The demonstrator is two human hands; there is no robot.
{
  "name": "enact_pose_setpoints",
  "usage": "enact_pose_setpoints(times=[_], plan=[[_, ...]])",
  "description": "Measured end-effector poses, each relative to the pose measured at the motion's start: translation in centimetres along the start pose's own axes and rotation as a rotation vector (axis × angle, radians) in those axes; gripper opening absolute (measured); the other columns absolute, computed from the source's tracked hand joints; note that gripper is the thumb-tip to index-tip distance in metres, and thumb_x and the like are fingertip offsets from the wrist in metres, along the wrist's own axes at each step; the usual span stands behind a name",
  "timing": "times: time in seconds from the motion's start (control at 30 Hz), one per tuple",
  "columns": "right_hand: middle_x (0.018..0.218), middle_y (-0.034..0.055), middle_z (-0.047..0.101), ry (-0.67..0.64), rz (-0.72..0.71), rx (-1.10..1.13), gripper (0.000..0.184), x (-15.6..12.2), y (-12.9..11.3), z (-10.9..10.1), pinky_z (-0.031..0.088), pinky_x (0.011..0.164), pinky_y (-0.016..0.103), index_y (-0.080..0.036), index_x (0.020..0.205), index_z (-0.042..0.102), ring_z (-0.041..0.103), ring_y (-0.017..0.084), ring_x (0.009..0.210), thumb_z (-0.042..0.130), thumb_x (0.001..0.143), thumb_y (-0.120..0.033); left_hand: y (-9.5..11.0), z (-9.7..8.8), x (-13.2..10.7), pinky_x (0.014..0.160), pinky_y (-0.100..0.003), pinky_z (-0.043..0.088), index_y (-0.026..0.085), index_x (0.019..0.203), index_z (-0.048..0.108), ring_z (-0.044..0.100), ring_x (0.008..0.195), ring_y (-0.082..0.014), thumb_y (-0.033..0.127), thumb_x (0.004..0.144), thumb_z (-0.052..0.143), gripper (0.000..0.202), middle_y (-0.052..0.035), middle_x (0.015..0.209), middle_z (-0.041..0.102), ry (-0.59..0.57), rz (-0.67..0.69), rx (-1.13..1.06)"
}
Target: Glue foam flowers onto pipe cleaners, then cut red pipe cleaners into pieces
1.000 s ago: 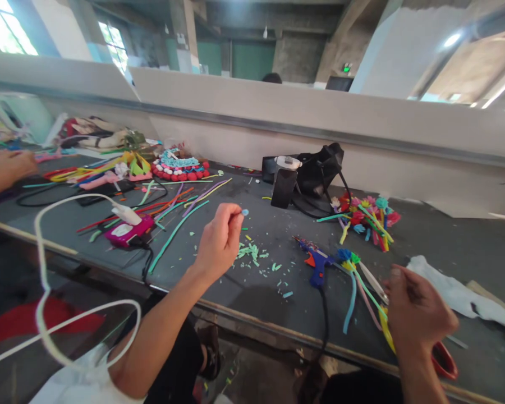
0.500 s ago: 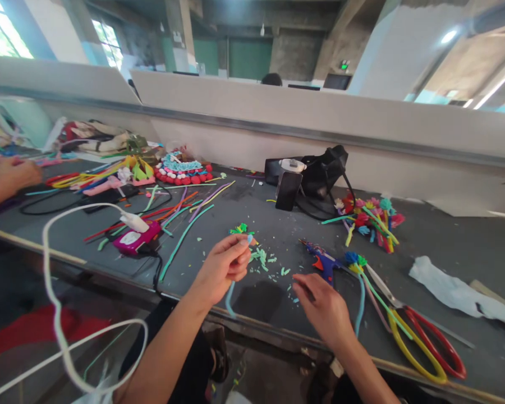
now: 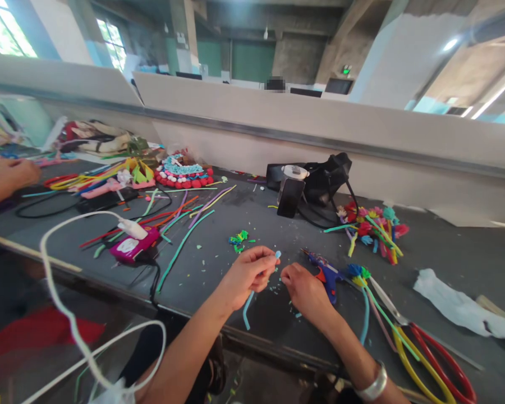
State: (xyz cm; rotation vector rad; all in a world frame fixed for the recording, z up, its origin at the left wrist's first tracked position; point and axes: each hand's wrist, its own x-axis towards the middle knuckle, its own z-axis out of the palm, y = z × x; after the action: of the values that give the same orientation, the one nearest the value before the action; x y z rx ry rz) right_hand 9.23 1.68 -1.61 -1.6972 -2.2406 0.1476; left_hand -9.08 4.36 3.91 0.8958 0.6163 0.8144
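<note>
My left hand (image 3: 250,275) pinches a light blue pipe cleaner (image 3: 247,311). Its tip pokes out above my thumb and forefinger, and its tail hangs below the fist. Close by on the right, my right hand (image 3: 306,293) is closed with the fingers curled; whatever they hold, if anything, is hidden. Small green clippings lie on the table under and between the hands. Just beyond my right hand rests a blue glue gun (image 3: 326,275) with an orange trigger. Small green, yellow and blue fuzzy pieces (image 3: 239,239) lie past my left hand.
Scissors (image 3: 421,348) with red and yellow handles lie at right, near pipe-cleaner flowers (image 3: 372,224). A phone (image 3: 292,197) leans before a black bag (image 3: 332,177). Loose pipe cleaners (image 3: 185,247), a magenta power adapter (image 3: 137,244) and a white cable (image 3: 53,297) are at left, with another person's hand (image 3: 14,175).
My left hand has moved right with the blue pipe cleaner. My right hand has moved slightly left and up, its fingers now more curled, so the two hands are nearer each other.
</note>
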Motion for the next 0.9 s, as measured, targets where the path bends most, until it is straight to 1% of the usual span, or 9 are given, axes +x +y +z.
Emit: enact_pose_setpoints(times=[0.13,0.33,0.4,0.47,0.5,0.6,0.7,0.8,0.9], plan=[[0.089,0.0044,0.062,-0.013,-0.034,0.041,0.022,-0.1,0.0,-0.1,0.045,0.075,0.025,-0.021,0.089,0.061,0.061,0.017,0.085,0.041,0.095,-0.015,-1.6,-1.1,-0.3,0.039,-0.019,0.007,0.016,0.081,0.056,0.018,0.04,-0.0009,0.033,0.08,0.07,0.022,0.0091,0.054,0.038,0.035,-0.059,-0.018],[0.096,0.0045,0.067,-0.026,-0.068,0.066,0.024,-1.6,-0.3,-1.1,0.046,0.078,0.025,-0.022,0.101,0.065,0.065,0.017,0.09,0.042,0.096,-0.017,-2.2,-1.9,-0.5,0.039,-0.018,0.007,0.015,0.078,0.056,0.015,0.041,-0.0007,0.032,0.077,0.073,0.024,0.0101,0.053,0.031,0.105,-0.058,-0.084],[0.097,0.005,0.07,0.085,0.024,0.031,0.025,-2.3,0.1,-2.5,0.046,0.076,0.026,-0.023,0.102,0.065,0.066,0.017,0.089,0.041,0.097,-0.026,-2.3,-2.0,-0.5,0.039,-0.017,0.007,0.015,0.077,0.056,0.014,0.042,-0.0009,0.033,0.076,0.073,0.025,0.0103,0.053,0.028,0.118,-0.056,-0.092],[0.089,0.0057,0.072,0.231,0.268,-0.074,0.027,-2.9,0.9,-4.1,0.045,0.068,0.028,-0.022,0.099,0.066,0.068,0.02,0.081,0.043,0.097,-0.037,-2.5,-1.9,-0.4,0.039,-0.017,0.008,0.015,0.076,0.056,0.014,0.043,-0.001,0.034,0.077,0.074,0.026,0.0101,0.054,0.027,0.115,-0.047,-0.102],[0.084,0.0062,0.072,0.236,0.422,-0.152,0.032,-3.1,1.4,-4.8,0.043,0.063,0.029,-0.022,0.093,0.067,0.068,0.022,0.077,0.044,0.096,-0.044,-2.7,-1.9,-0.3,0.039,-0.017,0.009,0.015,0.076,0.056,0.015,0.043,-0.0009,0.034,0.077,0.074,0.026,0.01,0.055,0.028,0.114,-0.04,-0.108],[0.073,0.0083,0.07,0.008,0.725,-0.237,0.049,-3.5,3.3,-5.7,0.039,0.056,0.032,-0.024,0.075,0.065,0.067,0.028,0.071,0.04,0.09,-0.063,-3.1,-1.8,-0.1,0.039,-0.017,0.009,0.015,0.077,0.056,0.016,0.042,-0.0006,0.033,0.078,0.073,0.025,0.0094,0.055,0.032,0.125,-0.016,-0.124],[0.071,0.0097,0.068,-0.06,0.777,-0.093,0.048,-3.5,5.1,-4.8,0.039,0.059,0.035,-0.024,0.066,0.059,0.066,0.03,0.071,0.049,0.081,-0.068,-3.6,-1.8,0.2,0.039,-0.018,0.009,0.015,0.078,0.057,0.017,0.041,-0.0005,0.032,0.079,0.071,0.022,0.0088,0.056,0.035,0.123,-0.032,-0.109],[0.059,0.0055,0.06,0.037,0.812,0.146,0.039,-3.2,6.5,-3.6,0.036,0.059,0.032,-0.024,0.055,0.052,0.062,0.027,0.067,0.066,0.07,-0.057,-4.1,-1.9,0.3,0.04,-0.018,0.009,0.015,0.08,0.057,0.018,0.041,-0.0006,0.032,0.081,0.069,0.02,0.0085,0.056,0.035,0.097,-0.053,-0.082],[0.05,0.0006,0.05,0.091,0.83,0.325,0.037,-3.0,7.4,-3.4,0.034,0.054,0.028,-0.024,0.05,0.048,0.057,0.021,0.06,0.072,0.064,-0.049,-4.3,-1.9,0.2,0.04,-0.019,0.009,0.015,0.081,0.057,0.018,0.042,-0.0008,0.033,0.083,0.067,0.02,0.0085,0.057,0.034,0.078,-0.046,-0.041]])
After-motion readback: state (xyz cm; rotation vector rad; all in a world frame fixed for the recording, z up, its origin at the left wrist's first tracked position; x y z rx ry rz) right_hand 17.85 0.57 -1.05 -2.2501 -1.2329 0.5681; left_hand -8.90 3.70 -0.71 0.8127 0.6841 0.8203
